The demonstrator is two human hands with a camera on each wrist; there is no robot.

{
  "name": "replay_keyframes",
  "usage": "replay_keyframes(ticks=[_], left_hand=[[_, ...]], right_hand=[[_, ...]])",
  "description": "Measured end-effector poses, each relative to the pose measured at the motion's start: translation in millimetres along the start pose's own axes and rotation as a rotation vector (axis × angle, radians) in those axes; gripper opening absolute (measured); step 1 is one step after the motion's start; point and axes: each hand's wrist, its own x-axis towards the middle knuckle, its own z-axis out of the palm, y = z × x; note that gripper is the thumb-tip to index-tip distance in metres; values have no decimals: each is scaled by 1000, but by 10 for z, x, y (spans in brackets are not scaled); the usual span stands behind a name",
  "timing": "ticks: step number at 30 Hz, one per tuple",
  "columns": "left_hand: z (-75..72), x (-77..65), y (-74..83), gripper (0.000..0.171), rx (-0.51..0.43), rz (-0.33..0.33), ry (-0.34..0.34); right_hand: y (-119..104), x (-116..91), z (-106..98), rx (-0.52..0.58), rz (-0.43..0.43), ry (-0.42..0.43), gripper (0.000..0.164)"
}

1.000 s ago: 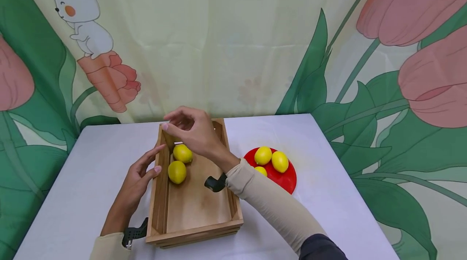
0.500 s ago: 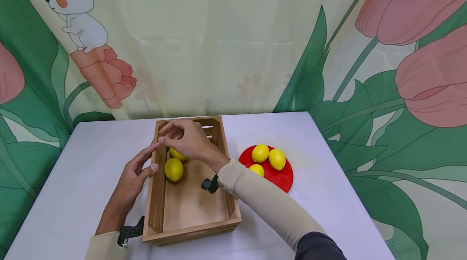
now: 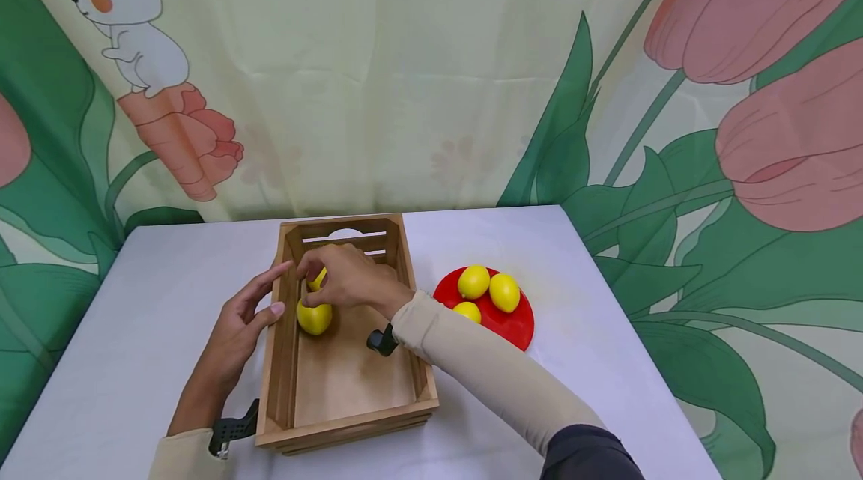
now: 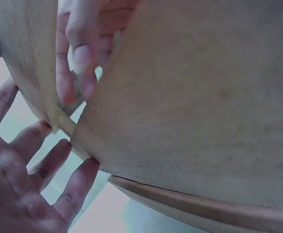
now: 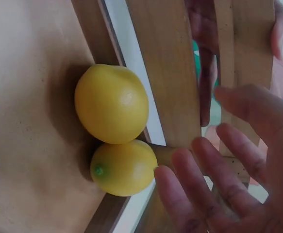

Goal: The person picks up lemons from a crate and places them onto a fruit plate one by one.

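Note:
Two yellow lemons lie against the left inner wall of a slatted wooden crate (image 3: pixel 344 429), the nearer lemon (image 3: pixel 314 320) just in front of the farther lemon (image 5: pixel 124 168). My right hand (image 3: pixel 353 279) reaches over the crate with bent fingers, partly covering the farther lemon in the head view. The right wrist view shows these fingers (image 5: pixel 187 167) loosely spread beside the lemons, holding nothing. Along the crate's outer left side, my left hand (image 3: pixel 232 326) has its fingers extended; in the left wrist view its fingertips (image 4: pixel 86 170) touch the slats.
Right of the crate, a red plate (image 3: pixel 518 332) bears three lemons, one partly behind the right sleeve (image 3: pixel 485 368). A white cloth covers the table (image 3: pixel 593 405). Behind it hangs a curtain (image 3: pixel 418 90) printed with tulips and a rabbit.
From above the crate's far left corner, my right hand has come down and nearer, over the lemons. My left hand keeps its place at the crate's side. The head view has shifted slightly.

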Motion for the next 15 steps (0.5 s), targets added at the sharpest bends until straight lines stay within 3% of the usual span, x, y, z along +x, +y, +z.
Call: replay_keyframes(ticks=[15], left_hand=[[1,-10,-4,53,-9,23,-10]], right_hand=[[-19,9,116,-140,-72,-156,50]])
